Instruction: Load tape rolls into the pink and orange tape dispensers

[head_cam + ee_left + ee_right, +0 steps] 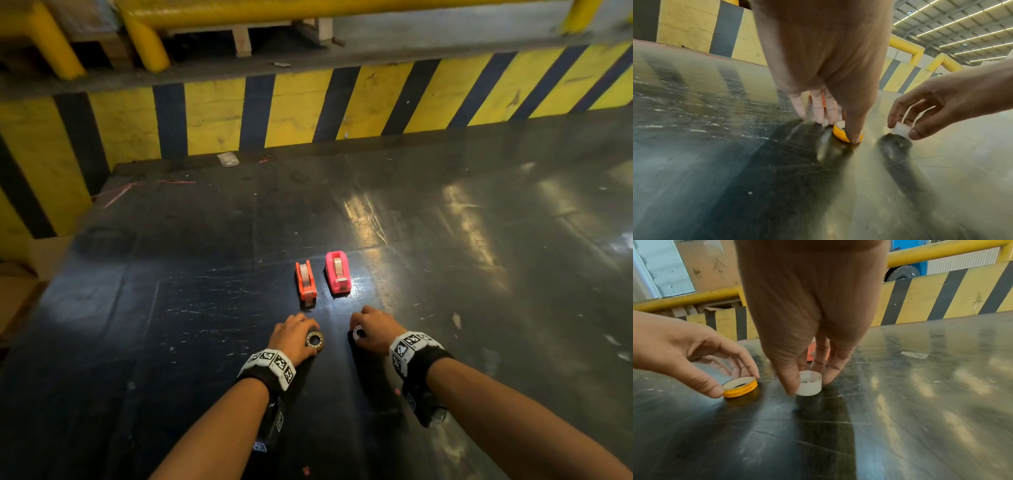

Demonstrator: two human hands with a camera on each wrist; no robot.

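Observation:
An orange tape dispenser (306, 283) and a pink tape dispenser (338, 272) stand side by side on the dark floor, each with a pale roll in it. Nearer to me, my left hand (293, 337) pinches a flat amber tape roll (314, 340) (844, 134) (740, 386) between thumb and fingers, down on the floor. My right hand (373, 327) pinches a small white plastic core (358, 332) (809, 382) (901, 129) between thumb and fingers, also at the floor. The orange dispenser (811, 353) shows behind my right hand's fingers.
A yellow and black striped barrier (308, 109) runs along the far side, with yellow guard rails (144, 37) above it. Small scraps (227, 159) lie near the barrier and a white scrap (914, 355) to the right.

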